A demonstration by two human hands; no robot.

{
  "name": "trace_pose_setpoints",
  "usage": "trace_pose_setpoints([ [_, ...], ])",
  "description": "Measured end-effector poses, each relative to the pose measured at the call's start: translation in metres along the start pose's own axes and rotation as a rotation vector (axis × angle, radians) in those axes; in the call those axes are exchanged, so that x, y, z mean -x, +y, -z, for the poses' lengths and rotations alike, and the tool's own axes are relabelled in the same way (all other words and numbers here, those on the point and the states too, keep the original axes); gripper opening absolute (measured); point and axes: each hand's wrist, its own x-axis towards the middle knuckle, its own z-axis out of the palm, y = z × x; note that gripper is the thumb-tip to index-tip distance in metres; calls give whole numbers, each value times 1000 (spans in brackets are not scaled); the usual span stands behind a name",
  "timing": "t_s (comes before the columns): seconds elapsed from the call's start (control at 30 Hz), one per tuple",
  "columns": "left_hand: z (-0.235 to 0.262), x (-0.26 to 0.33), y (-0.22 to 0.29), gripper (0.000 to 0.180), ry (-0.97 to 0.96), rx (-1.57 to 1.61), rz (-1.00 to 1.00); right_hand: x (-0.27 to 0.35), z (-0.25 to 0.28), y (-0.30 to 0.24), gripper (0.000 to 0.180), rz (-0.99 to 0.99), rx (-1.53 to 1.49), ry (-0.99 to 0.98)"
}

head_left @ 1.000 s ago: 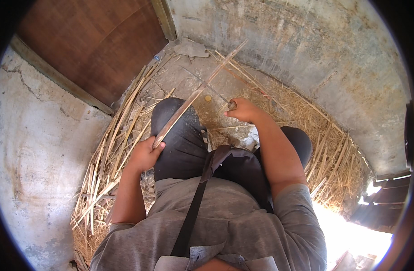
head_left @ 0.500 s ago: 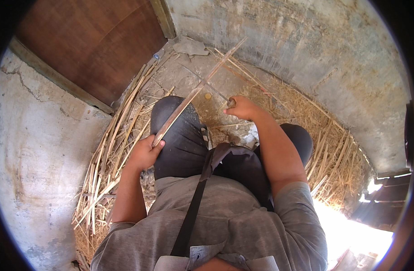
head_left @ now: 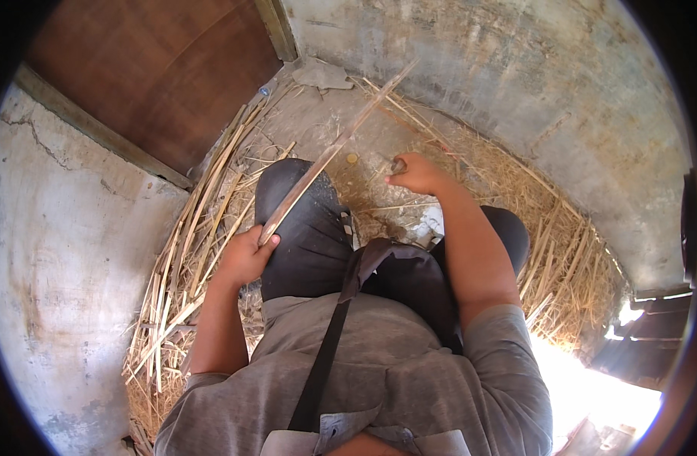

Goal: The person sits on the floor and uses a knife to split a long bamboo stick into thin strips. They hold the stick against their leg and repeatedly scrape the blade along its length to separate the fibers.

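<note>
Head view shows your left hand [head_left: 246,257] closed around the near end of a long split cane strip [head_left: 329,156], which runs up and away over your left knee [head_left: 295,205] toward the curved concrete wall [head_left: 516,99]. Your right hand [head_left: 418,175] reaches forward, fingers curled shut on a small dark object [head_left: 398,164]; it is too small to tell what it is, though it looks like a tool handle or a short blade. That hand sits off to the right of the strip, not touching it.

You are seated on the concrete floor [head_left: 341,121], and the strip's far end rises toward the floor's far edge where it meets the wall. Loose cane strips and straw [head_left: 189,273] lie heaped along the floor's left edge against the cracked plaster wall [head_left: 67,251], and more straw [head_left: 569,266] banks up along the right edge. A brown wooden door [head_left: 151,76] stands at the far-left corner, and a small round coin-like disc [head_left: 352,159] lies on the floor just beside the strip.

By the look of it, you are working this one strip, steadying it with the left while the right readies its object. The next move likely calls for bringing the right hand across to the strip and keeping the left grip firm so the strip does not twist.
</note>
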Motion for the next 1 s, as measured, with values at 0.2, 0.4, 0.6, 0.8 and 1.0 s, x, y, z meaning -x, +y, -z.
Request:
trace_pose_setpoints([
  [0.2,-2,-1,-5,37,-4,14,-5,7,-2,-8,68,1,51,43],
  [0.4,2,1,-2,37,2,17,-21,6,-18,-44,66,202,141,-184],
  [0.6,1,0,-4,39,5,1,-25,-1,-7,-3,70,13,32,71],
  [0.8,1,0,-4,39,1,-10,-13,8,1,-13,67,-2,68,26],
  [1.0,2,1,-2,39,-4,-1,-13,2,-26,-29,58,202,90,-194],
])
